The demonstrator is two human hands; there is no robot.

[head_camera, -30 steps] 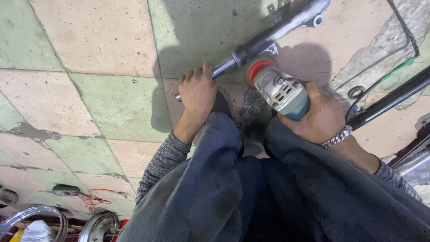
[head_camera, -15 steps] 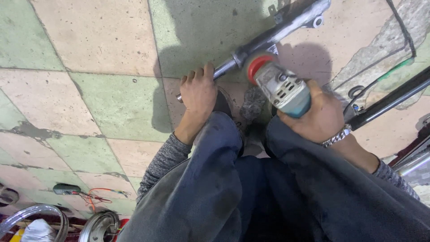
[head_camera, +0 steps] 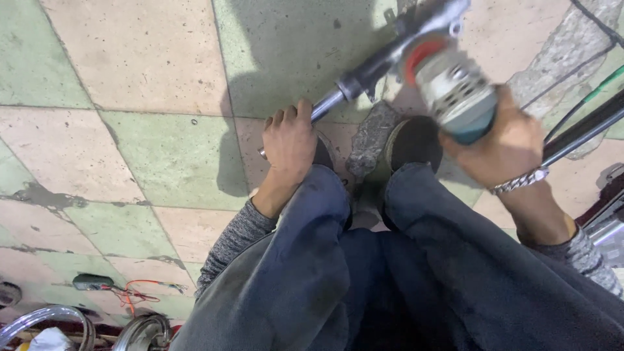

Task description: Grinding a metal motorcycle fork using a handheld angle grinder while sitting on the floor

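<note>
A long metal fork tube (head_camera: pixel 383 62) lies on the tiled floor, running from my knees up to the right. My left hand (head_camera: pixel 289 140) is closed around its lower chromed end, pinning it to the floor. My right hand (head_camera: pixel 510 140) grips an angle grinder (head_camera: pixel 455 94) with a grey-teal body and a red-rimmed disc; it is blurred and sits just above the tube's upper part. A metal bracelet circles my right wrist. My dark-trousered knees and dark shoes fill the lower middle.
A second dark tube (head_camera: pixel 585 133) and a green cable (head_camera: pixel 601 84) lie at the right edge. Chrome wheel rims (head_camera: pixel 45 322) and loose red wires (head_camera: pixel 133 292) are at the bottom left. The floor has cracked green and beige tiles.
My right hand has lifted the grinder up and to the right along the tube. My left hand still holds the tube's lower end.
</note>
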